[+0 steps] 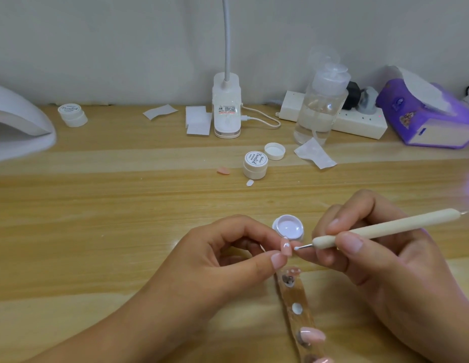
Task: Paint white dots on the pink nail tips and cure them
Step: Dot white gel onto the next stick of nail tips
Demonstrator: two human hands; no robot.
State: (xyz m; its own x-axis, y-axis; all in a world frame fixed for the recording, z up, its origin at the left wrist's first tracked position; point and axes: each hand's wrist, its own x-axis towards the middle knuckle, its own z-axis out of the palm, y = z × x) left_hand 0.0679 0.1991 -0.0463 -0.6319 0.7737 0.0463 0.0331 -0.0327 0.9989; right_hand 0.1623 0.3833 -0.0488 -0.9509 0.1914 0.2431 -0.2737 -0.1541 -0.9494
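Two hands over table (123, 205), left hand (223, 247) pinches pink tip (286, 246) in thumb and forefinger, right hand (380, 258) grips pen (385, 227), point beside tip

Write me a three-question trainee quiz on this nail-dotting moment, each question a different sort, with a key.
1. True or false: the right hand holds the dotting tool.
2. What does the left hand pinch? A) a pink nail tip B) a jar lid C) a paper wipe
3. Fill in: the gel pot just beyond the hands is ____ (open or closed).

Key: 1 true; 2 A; 3 open.
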